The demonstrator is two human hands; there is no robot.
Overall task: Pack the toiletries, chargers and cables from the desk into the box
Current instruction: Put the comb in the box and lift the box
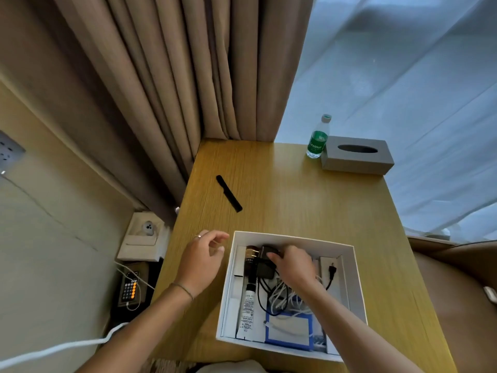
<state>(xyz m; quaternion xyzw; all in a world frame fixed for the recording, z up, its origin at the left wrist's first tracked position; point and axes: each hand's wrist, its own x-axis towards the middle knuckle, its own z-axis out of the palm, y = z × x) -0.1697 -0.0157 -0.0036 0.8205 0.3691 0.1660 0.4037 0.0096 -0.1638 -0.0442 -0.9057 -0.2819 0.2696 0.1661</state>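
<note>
A white box (357, 289) sits on the wooden desk (309, 200) near its front edge. Inside lie a white tube (248, 308), a dark bottle (250, 258), tangled black and white cables (279, 298), a black plug (332, 270) and a blue-edged pouch (289, 331). My right hand (294, 262) reaches into the box, and its fingers grip a black charger (265, 267) at the far end. My left hand (203, 258) hovers just left of the box with loosely curled fingers, holding nothing. A black comb (229, 193) lies on the desk beyond the box.
A green-labelled water bottle (318, 138) and a grey tissue box (356, 156) stand at the desk's far right corner. Curtains hang behind. Left of the desk are a wall socket (146, 228), a phone (130, 288) and a white cable (53, 349).
</note>
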